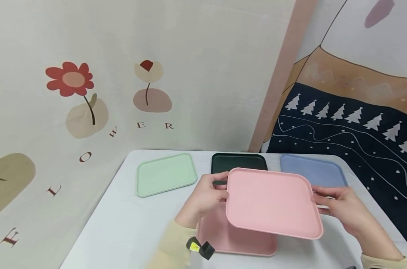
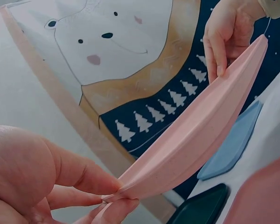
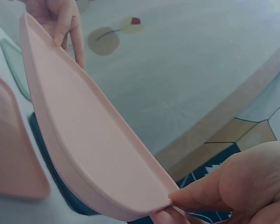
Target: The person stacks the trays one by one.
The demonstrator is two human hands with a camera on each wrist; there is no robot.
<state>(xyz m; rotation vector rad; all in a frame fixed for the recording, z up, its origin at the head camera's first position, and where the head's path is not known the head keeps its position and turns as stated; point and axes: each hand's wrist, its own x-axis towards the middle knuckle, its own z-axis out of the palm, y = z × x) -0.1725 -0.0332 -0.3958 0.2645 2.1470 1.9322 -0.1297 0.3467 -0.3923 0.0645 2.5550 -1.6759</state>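
Note:
A light pink tray (image 1: pixel 272 201) is held up off the table between both hands, its inner face toward the head camera. My left hand (image 1: pixel 204 196) pinches its left edge between thumb and fingers. At the opposite short edge, my right hand (image 1: pixel 344 209) grips the rim the same way. Beneath it a second, darker pink tray (image 1: pixel 237 243) lies on the table, partly covered from view by the raised one. In the right wrist view the held tray (image 3: pixel 98 130) appears tilted, with the thumb on its rim.
Along the back of the white table (image 1: pixel 112 228) lie a mint green tray (image 1: pixel 166 175), a dark green tray (image 1: pixel 238 161) and a blue tray (image 1: pixel 312 170). The held tray hides parts of the dark green and blue ones. A printed cloth (image 1: pixel 206 74) hangs behind.

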